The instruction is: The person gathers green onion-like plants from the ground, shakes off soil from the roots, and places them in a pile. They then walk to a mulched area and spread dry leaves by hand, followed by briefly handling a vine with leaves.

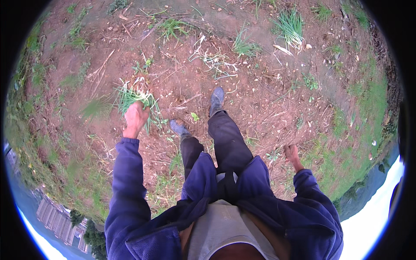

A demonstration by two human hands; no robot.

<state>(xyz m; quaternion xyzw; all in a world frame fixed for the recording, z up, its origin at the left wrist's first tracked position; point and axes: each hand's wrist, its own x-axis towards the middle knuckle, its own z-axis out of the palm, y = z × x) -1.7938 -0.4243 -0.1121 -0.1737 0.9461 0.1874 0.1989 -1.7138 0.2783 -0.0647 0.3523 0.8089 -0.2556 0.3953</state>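
Observation:
My left hand [136,117] is closed around a bunch of green onions [139,96], whose pale root ends point away from me and whose green leaves hang around the fist. My right hand [292,155] is out to the right side, its fingers curled, with nothing visible in it. Another bunch of green onions [290,29] lies on the soil at the upper right. A smaller green clump [244,45] stands left of it. Pale, withered stalks [217,62] are scattered on the ground in front of my boots.
Reddish soil [191,94] with straw and small stones surrounds my two muddy boots [217,97]. A grassy clump [173,27] is at the upper middle. Grass [364,130] covers the right side. Buildings [57,216] and trees show at the lower left rim.

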